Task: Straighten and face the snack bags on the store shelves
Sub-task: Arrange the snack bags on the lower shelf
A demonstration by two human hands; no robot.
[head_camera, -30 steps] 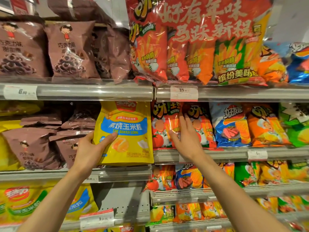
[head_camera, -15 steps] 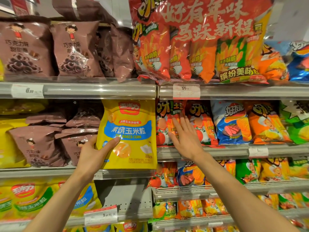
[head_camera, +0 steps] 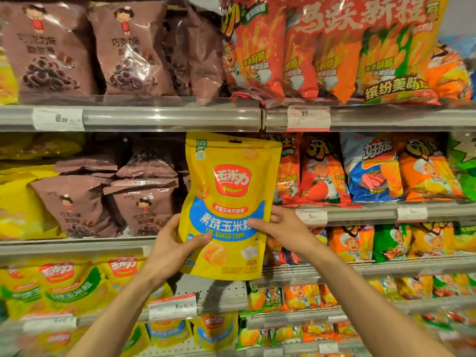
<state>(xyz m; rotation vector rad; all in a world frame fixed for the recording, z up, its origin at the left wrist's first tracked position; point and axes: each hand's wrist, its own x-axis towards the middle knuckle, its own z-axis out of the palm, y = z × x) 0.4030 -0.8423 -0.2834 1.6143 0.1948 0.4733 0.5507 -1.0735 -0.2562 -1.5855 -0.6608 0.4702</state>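
Since half a second back, right hand point(head_camera: 286, 231) has left the orange chip bags and joined the left on the yellow baked corn pouch point(head_camera: 226, 204), now lifted off the shelf lip. Left hand point(head_camera: 171, 249) grips its lower left edge, thumb across the front; right pinches the right edge. Pouch upright, label outward, long axis vertical, between both hands, its slot on the middle shelf point(head_camera: 77, 247) just behind-left, beside the brown chocolate ring bags point(head_camera: 144, 207).

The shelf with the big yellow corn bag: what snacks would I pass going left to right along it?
Yellow bags → brown chocolate-ring bags → yellow baked corn bag held in both hands → red-orange bag → blue bag → orange bag → green bag.
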